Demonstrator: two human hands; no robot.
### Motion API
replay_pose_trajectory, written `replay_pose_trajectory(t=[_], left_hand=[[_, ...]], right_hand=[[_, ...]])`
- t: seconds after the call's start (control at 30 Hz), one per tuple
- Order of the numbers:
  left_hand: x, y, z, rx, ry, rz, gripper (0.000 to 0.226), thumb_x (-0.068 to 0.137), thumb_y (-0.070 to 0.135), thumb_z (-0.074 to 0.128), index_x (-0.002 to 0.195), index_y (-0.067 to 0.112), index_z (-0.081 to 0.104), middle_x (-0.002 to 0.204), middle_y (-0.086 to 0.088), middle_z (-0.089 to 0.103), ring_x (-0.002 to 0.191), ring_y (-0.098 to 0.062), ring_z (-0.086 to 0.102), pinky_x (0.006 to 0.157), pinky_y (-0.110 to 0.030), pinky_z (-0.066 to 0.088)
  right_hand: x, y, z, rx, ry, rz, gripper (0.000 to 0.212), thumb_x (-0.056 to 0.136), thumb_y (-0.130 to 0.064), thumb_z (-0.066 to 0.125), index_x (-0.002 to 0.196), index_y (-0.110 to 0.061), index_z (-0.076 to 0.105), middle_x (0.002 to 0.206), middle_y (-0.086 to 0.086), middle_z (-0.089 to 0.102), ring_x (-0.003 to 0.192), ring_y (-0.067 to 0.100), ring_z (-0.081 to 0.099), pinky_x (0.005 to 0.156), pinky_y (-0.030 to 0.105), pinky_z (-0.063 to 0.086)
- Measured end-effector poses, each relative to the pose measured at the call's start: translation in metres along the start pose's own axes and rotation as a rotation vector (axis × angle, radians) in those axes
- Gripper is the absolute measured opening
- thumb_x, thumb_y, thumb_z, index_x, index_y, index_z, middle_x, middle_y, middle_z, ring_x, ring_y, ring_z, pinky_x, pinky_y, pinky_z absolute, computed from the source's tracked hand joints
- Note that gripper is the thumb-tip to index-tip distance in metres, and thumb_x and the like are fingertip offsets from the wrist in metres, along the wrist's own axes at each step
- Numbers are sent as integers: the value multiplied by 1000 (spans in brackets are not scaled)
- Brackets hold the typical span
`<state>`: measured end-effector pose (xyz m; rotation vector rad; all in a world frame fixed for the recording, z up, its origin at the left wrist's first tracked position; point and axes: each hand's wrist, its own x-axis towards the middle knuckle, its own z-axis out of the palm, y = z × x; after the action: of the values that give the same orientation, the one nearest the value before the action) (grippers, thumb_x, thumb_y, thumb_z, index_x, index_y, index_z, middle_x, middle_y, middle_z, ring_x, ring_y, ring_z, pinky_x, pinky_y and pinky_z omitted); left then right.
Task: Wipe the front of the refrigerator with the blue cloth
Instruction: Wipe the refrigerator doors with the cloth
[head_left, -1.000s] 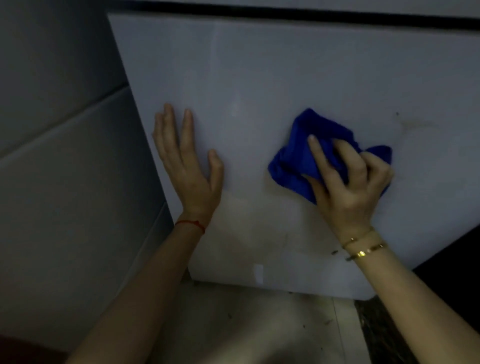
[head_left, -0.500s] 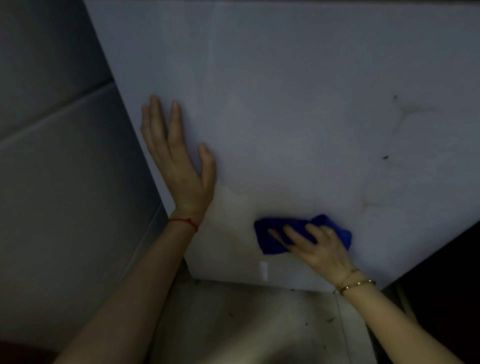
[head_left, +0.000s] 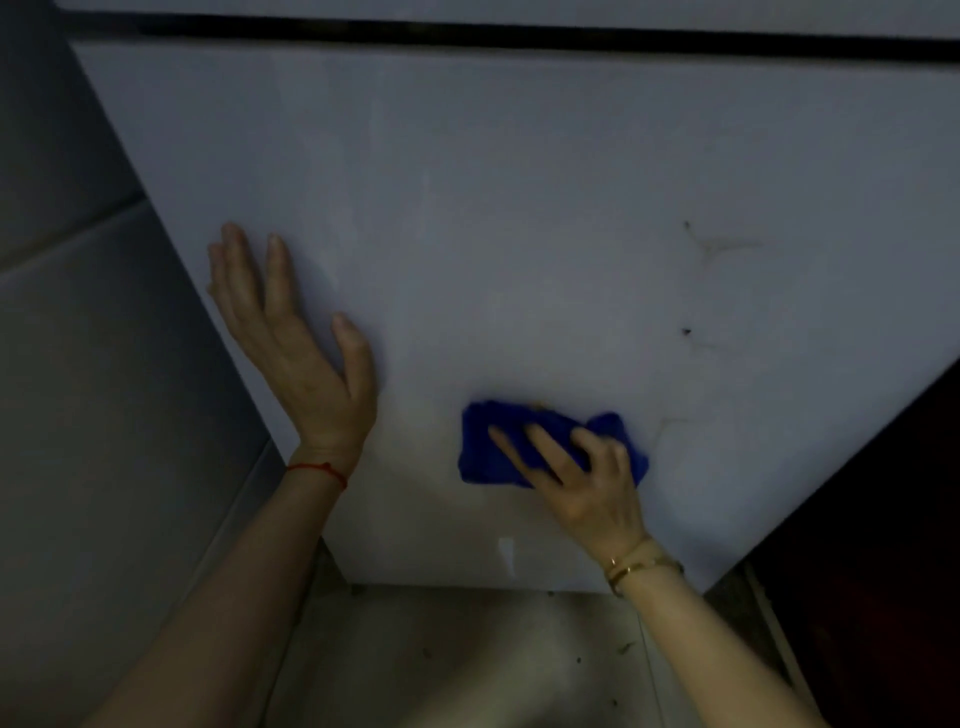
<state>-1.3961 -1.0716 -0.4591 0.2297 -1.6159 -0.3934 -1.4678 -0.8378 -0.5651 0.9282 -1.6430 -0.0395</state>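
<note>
The white refrigerator front (head_left: 519, 208) fills most of the view, its lower door panel bounded above by a dark seam. A crumpled blue cloth (head_left: 488, 447) lies pressed against the lower part of the door. My right hand (head_left: 576, 478) is spread over the cloth and holds it to the surface; gold bracelets circle that wrist. My left hand (head_left: 296, 353) rests flat and open on the door near its left edge, fingers pointing up, a red string at the wrist. Faint dark marks (head_left: 688, 332) show on the door to the right of the cloth.
A grey tiled wall (head_left: 78, 389) stands close on the left of the refrigerator. Below the door is a pale tiled floor (head_left: 441, 660) with specks of dirt. A dark cabinet or gap (head_left: 893, 519) lies at the right.
A second ago my right hand held the cloth bunched at mid-door; it swept down to the lower door, then came slightly up and right. My left hand stays planted on the door.
</note>
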Motion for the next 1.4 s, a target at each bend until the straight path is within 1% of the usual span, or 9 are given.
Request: replay_pose_trajectory(t=[0.1,0.2,0.3,0.43,0.77,0.97,1.1,1.27,1.4], left_hand=[[0,1,-2,11,-1,12,55,89,7,50,138,-15,37,147,-42,28,144,-30,17,119,-63,14],[0,6,1,-10,-21,59,57,89,8,52,140,-11,36,150,-33,27,148,-21,12,123,-55,8],[4,19,9,-42,-43,133,56,89,7,54,140,-8,35,149,-27,28,147,-23,14,124,-48,3],[8,31,19,-20,-4,109,55,90,9,54,141,-3,36,147,-35,32,144,-30,18,123,-50,4],[8,30,22,37,2,126,55,89,11,53,140,-3,38,147,-33,34,143,-43,24,124,-47,7],[7,33,20,56,3,109,55,89,12,52,140,-4,38,147,-36,34,144,-34,23,123,-48,7],[8,35,19,64,-1,96,56,89,10,53,140,-7,39,147,-38,33,143,-32,21,122,-48,7],[8,34,20,68,4,100,55,90,11,52,139,-9,39,147,-38,33,143,-28,19,123,-47,6],[7,33,19,63,1,111,55,90,11,52,140,-7,38,147,-38,33,143,-26,18,123,-45,5]], right_hand=[[-7,11,-9,-22,-16,72,52,92,-8,58,137,-33,45,130,-4,42,95,25,43,77,37,38],[39,47,-21,-11,119,258,69,86,-13,71,142,-36,37,128,0,43,93,28,42,80,39,38],[103,99,-36,39,249,451,44,99,-35,52,142,-33,41,131,1,38,96,25,42,92,35,33],[129,115,-42,35,367,532,40,99,-36,52,137,-26,50,128,0,39,94,24,40,86,35,38],[-19,-5,-13,101,-57,700,52,99,-31,48,147,-28,27,127,10,36,104,31,41,90,45,39],[80,67,-30,54,187,669,42,100,-39,41,141,-30,38,131,8,39,105,27,44,97,35,30],[128,100,-31,14,405,703,40,98,-40,48,133,-20,54,129,3,48,95,25,45,85,32,36],[50,39,-14,-32,88,229,67,82,-19,75,139,-30,42,131,-1,41,95,27,44,79,40,41],[-22,32,-13,-39,-94,234,89,77,-5,77,146,-32,28,130,2,39,99,28,43,78,42,46]])
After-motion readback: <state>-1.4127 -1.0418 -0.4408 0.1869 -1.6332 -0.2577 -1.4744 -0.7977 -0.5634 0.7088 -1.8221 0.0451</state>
